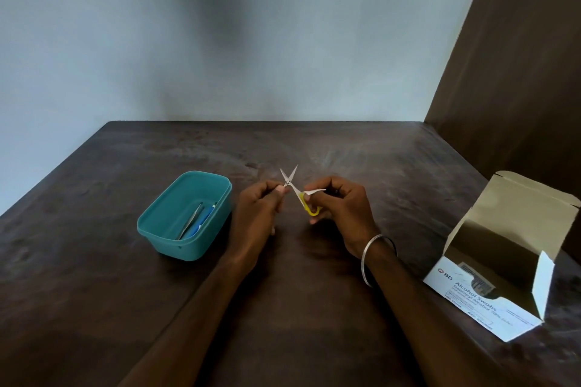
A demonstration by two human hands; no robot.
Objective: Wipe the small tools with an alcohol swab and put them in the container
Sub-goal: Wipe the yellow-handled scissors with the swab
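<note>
At frame centre, the left hand (257,207) pinches one handle of the small scissors (294,188), whose blades are spread open. The right hand (338,204) grips the yellow handle and a white alcohol swab (314,192). The teal container (185,214), left of centre on the table (314,308), already holds two tools. Risk: exposed blade points may nick fingers or tear the swab during wiping.
</note>
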